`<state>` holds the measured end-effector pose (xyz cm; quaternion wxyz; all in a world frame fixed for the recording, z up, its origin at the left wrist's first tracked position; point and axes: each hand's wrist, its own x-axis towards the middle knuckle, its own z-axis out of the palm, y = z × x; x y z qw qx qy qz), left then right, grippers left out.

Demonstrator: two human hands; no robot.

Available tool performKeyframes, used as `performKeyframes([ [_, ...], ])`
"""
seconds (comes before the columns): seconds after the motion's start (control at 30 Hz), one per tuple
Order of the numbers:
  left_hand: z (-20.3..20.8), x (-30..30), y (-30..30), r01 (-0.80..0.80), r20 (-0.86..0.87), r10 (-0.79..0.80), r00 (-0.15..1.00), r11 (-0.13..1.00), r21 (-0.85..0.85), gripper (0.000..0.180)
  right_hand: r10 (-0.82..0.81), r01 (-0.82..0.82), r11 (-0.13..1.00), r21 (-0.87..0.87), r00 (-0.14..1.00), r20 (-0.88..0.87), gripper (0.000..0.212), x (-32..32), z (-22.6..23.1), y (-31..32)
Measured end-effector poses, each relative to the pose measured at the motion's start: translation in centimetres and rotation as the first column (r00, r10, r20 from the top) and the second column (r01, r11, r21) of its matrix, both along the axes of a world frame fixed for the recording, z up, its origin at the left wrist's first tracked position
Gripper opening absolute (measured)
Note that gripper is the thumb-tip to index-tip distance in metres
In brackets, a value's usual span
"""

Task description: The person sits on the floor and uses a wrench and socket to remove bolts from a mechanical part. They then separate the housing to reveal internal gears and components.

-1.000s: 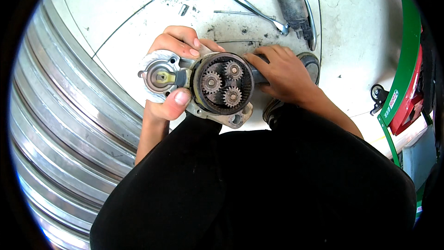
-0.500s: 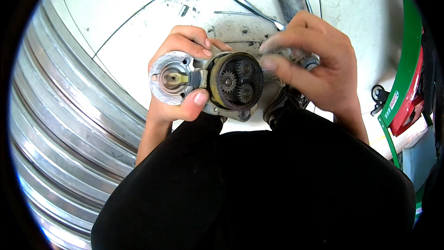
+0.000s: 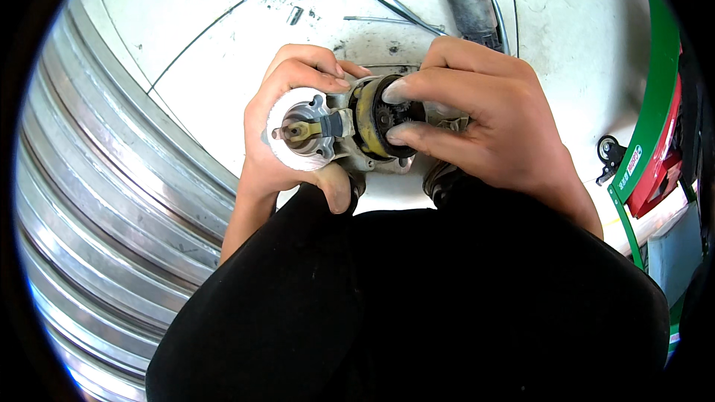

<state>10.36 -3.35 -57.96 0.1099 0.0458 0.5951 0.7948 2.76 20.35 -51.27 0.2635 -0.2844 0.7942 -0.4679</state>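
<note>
My left hand (image 3: 261,104) grips a metal starter motor housing (image 3: 275,130), its fingers over the far side and its thumb on the near side. A yellow-and-grey fork-like lever (image 3: 325,127) shows in the round open end. Beside that opening sits a black and yellowish ring gear (image 3: 366,120) with small planetary gears (image 3: 385,114) inside it. My right hand (image 3: 488,100) has thumb and fingertips pressed into the ring, pinching at the gears. Those fingers hide part of the gear set.
On the white floor beyond lie a cylindrical metal motor body (image 3: 471,11), plier-like handles (image 3: 398,6), a thin rod (image 3: 376,19) and a small metal socket (image 3: 296,15). Ribbed metal (image 3: 112,179) fills the left side. A green-edged frame (image 3: 648,104) and a black caster (image 3: 609,158) stand at right.
My right hand has moved left from beside the housing onto the gears. The housing has tilted and shifted slightly right, and my left thumb has slid lower.
</note>
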Motion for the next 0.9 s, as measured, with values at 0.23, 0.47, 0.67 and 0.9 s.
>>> performKeyframes([
  [0.23, -0.12, -0.11, -0.05, 0.032, -0.015, -0.033, 0.999, 0.998, -0.047, 0.094, 0.05, -0.05, 0.999, 0.019, 0.999, -0.012, 0.033, -0.11, -0.12, 0.14],
  [0.47, 0.14, -0.08, -0.08, 0.04, 0.01, -0.039, 0.999, 0.997, -0.066, 0.092, 0.052, -0.051, 0.999, 0.005, 0.997, -0.062, 0.034, 0.15, -0.53, 0.11],
  [0.67, 0.07, -0.18, -0.03, 0.037, 0.02, -0.036, 0.999, 0.998, -0.047, 0.091, 0.009, -0.009, 1.0, -0.002, 0.999, -0.045, 0.035, 0.23, -0.42, 0.13],
  [0.9, -0.06, 0.23, -0.34, 0.028, 0.029, -0.026, 0.999, 0.997, -0.075, 0.092, -0.028, 0.028, 0.999, -0.026, 1.0, -0.002, 0.037, 0.0, -0.27, 0.41],
])
